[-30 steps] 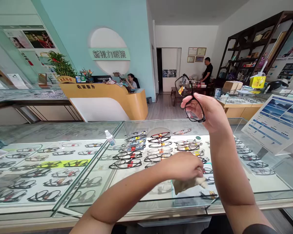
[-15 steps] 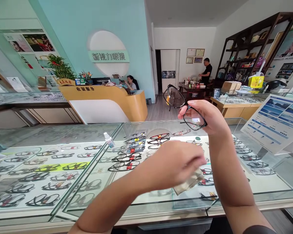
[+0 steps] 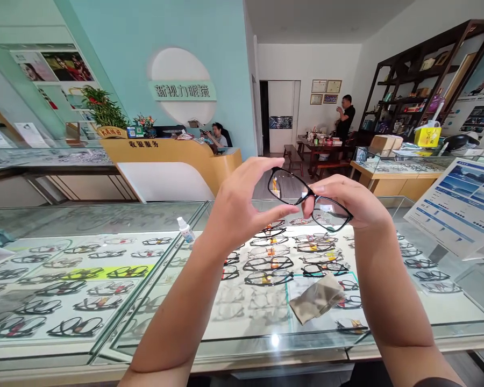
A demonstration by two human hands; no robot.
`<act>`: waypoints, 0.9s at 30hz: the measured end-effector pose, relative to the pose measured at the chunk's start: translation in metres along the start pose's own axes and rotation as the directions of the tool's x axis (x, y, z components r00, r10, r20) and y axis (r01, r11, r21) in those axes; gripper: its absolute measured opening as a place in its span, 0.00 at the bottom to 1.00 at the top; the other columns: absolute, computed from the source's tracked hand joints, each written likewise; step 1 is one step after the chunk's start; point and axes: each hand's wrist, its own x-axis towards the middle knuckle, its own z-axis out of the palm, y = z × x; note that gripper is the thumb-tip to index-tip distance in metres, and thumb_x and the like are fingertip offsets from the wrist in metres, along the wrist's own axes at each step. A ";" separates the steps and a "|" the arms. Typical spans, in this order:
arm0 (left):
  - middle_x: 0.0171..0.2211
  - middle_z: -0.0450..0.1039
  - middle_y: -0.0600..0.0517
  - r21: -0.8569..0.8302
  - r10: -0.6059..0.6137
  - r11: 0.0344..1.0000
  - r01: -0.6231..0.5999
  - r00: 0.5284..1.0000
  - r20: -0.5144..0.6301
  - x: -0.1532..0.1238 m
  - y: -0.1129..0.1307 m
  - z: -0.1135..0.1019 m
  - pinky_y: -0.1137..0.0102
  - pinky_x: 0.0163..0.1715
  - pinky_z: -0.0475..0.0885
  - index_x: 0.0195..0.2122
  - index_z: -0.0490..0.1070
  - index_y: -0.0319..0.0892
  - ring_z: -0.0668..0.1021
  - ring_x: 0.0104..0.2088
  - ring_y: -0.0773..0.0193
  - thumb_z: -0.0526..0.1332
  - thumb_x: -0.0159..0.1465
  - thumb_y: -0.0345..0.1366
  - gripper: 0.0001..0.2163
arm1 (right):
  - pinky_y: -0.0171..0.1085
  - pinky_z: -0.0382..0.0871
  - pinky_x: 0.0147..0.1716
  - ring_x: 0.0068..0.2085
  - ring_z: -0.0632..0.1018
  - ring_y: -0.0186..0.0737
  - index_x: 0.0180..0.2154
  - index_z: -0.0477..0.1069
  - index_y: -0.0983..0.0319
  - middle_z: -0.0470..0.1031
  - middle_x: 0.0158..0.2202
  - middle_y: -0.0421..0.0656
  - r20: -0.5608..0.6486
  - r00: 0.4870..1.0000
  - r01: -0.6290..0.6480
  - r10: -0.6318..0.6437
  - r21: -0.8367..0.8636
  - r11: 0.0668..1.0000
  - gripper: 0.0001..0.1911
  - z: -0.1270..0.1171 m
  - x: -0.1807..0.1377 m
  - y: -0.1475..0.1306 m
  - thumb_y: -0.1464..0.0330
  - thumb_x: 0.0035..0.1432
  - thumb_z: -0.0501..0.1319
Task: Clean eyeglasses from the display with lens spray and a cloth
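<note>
**Black glasses (image 3: pixel 311 194), one pair, raised between two hands**

One beige cloth (image 3: pixel 317 300) lies crumpled on the near part of the glass worktop (image 3: pixel 242 341). Beneath the glass sit rows of eyeglass frames (image 3: pixel 268 278), dozens at least, overlapping too much for an exact count.

The single pair of glasses is up in the air over that worktop, tilted, its end by the left hand higher than the other. The rims are thin, dark and glossy, around two clear lenses; one small orange label (image 3: pixel 275 185) shows at the lens beside the left hand, and a pale reflection crosses the other. The right hand (image 3: pixel 349 199) pinches the bridge between thumb and fingers. The left hand (image 3: pixel 242 201) is spread, thumb and forefinger apart around the higher end; I cannot tell whether they touch the rim.

Farther along stand one white spray bottle (image 3: pixel 185 231) and, to the right, one printed card (image 3: pixel 454 207). Beyond are one curved cashier desk (image 3: pixel 181 153), two people, one seated (image 3: pixel 218 137) and one standing (image 3: pixel 347 121), and four framed sheets (image 3: pixel 326 91) on the back wall.
</note>
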 end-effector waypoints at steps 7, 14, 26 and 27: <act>0.54 0.82 0.44 -0.015 -0.016 1.000 0.015 1.000 -0.005 0.000 -0.005 0.000 0.57 0.58 0.78 0.57 0.75 0.46 0.82 0.55 0.50 0.75 0.58 0.56 0.30 | 0.38 0.71 0.36 0.32 0.78 0.40 0.30 0.86 0.60 0.82 0.29 0.44 -0.022 1.000 -0.012 0.010 -0.093 0.996 0.20 0.004 -0.005 -0.006 0.59 0.69 0.62; 0.49 0.83 0.46 -0.056 -0.040 0.998 0.032 0.989 -0.142 0.000 -0.012 0.002 0.59 0.56 0.79 0.52 0.77 0.46 0.84 0.50 0.52 0.77 0.52 0.59 0.32 | 0.43 0.76 0.44 0.38 0.79 0.44 0.32 0.84 0.58 0.81 0.34 0.43 -0.445 0.869 0.132 -0.216 -0.212 0.968 0.16 0.008 -0.002 0.000 0.56 0.67 0.65; 0.43 0.80 0.49 -0.295 -0.310 0.932 0.212 0.888 -0.339 -0.002 -0.034 0.011 0.62 0.48 0.81 0.51 0.75 0.47 0.83 0.46 0.58 0.79 0.49 0.59 0.34 | 0.52 0.75 0.58 0.51 0.81 0.50 0.57 0.74 0.50 0.80 0.47 0.43 -0.382 0.803 0.227 -0.457 -0.513 0.828 0.27 0.014 0.005 0.010 0.53 0.59 0.74; 0.43 0.80 0.49 -0.296 -0.316 0.930 0.218 0.887 -0.336 -0.002 -0.035 0.012 0.63 0.48 0.80 0.51 0.74 0.47 0.83 0.45 0.58 0.79 0.49 0.59 0.34 | 0.52 0.75 0.57 0.50 0.81 0.49 0.56 0.74 0.50 0.79 0.45 0.43 -0.388 0.796 0.234 -0.464 -0.509 0.828 0.26 0.015 0.006 0.011 0.53 0.59 0.74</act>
